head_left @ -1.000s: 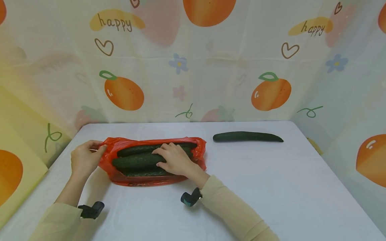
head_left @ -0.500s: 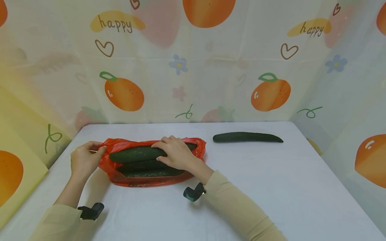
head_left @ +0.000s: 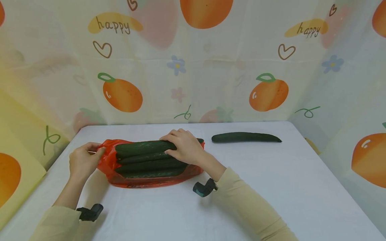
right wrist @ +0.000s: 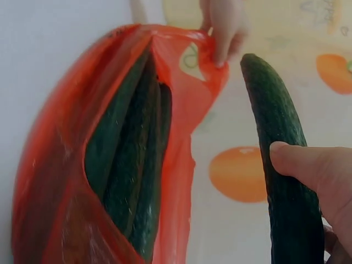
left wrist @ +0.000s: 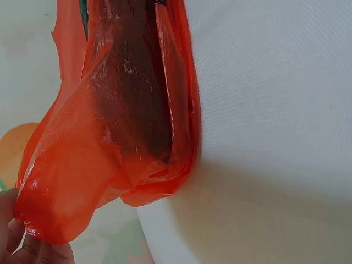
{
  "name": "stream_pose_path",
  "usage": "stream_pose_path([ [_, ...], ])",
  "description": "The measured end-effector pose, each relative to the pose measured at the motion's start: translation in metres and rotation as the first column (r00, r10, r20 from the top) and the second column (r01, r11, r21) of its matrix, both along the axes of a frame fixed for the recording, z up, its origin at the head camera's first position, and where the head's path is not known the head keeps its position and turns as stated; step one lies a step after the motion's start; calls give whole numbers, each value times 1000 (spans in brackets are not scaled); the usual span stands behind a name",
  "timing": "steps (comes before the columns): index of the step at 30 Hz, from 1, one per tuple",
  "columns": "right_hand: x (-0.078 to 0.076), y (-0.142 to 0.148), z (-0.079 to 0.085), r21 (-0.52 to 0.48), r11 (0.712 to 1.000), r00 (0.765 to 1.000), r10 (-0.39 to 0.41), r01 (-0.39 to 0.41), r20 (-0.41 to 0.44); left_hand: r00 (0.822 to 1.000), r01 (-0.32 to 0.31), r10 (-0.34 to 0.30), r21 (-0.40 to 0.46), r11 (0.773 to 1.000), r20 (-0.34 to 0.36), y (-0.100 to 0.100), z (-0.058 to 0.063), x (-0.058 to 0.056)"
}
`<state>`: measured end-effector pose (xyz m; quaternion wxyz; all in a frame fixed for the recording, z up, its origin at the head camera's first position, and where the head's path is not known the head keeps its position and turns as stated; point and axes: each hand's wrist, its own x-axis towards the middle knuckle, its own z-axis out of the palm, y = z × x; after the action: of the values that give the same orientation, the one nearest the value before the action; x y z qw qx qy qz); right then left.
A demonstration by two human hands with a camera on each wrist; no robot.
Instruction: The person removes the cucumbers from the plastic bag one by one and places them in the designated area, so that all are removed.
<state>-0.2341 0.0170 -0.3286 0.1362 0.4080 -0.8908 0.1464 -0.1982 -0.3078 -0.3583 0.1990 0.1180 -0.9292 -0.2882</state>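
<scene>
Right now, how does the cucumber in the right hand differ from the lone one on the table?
The held cucumber is gripped by the right hand; nothing holds the lone cucumber. The held cucumber appears raised by the red plastic bag; the lone cucumber lies on the white tabletop. Both are long and dark green.

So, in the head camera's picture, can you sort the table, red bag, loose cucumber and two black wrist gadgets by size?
Largest to smallest, as they look:
1. table
2. red bag
3. loose cucumber
4. left wrist gadget and right wrist gadget: too alike to rank.
</scene>
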Motion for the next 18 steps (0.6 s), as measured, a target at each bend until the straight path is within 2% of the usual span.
stream_pose_path([
  [12, -7, 33, -2, -25, 999, 999, -25, 25, 23, 1000, -4, 4, 9, 1000, 4, -1, -1, -1],
  [18, -7, 50, -1, -55, 998, 1000, -22, 22, -9, 1000, 3, -3, 5, 1000, 4, -2, 0, -1],
])
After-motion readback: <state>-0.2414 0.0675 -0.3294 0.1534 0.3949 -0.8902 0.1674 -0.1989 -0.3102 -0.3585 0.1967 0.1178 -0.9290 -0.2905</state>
